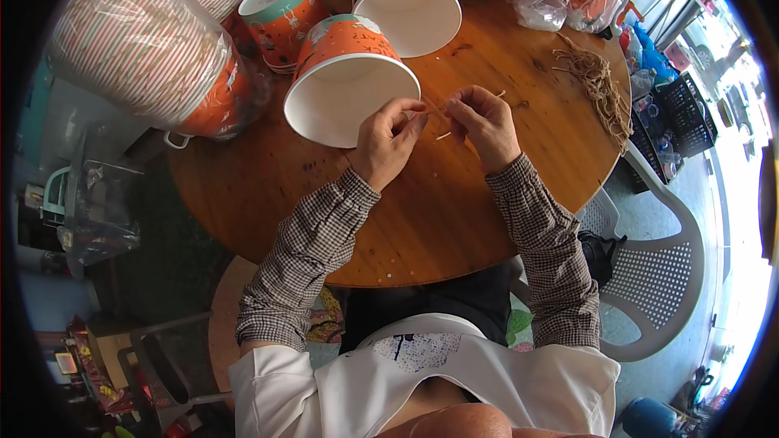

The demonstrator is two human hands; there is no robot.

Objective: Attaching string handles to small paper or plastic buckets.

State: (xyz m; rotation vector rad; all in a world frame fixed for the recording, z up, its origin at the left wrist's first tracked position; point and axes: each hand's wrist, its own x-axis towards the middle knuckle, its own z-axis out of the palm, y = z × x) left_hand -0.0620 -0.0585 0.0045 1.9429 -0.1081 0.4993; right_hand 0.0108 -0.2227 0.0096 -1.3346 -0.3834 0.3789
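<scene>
On round wooden table (422, 219), both hands' (388, 142) grip pinches seemingly twine (442, 135) beside empty orange cup (345, 73).

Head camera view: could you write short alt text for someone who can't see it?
Left hand and right hand pinch a thin tan string together over a round wooden table, beside an orange paper bucket lying on its side.

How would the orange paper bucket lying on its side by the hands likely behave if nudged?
The orange paper bucket lies on its side on the round wooden table, so it would probably roll in a curve. It looks empty and thin-walled, so likely light and easily dented.
</scene>
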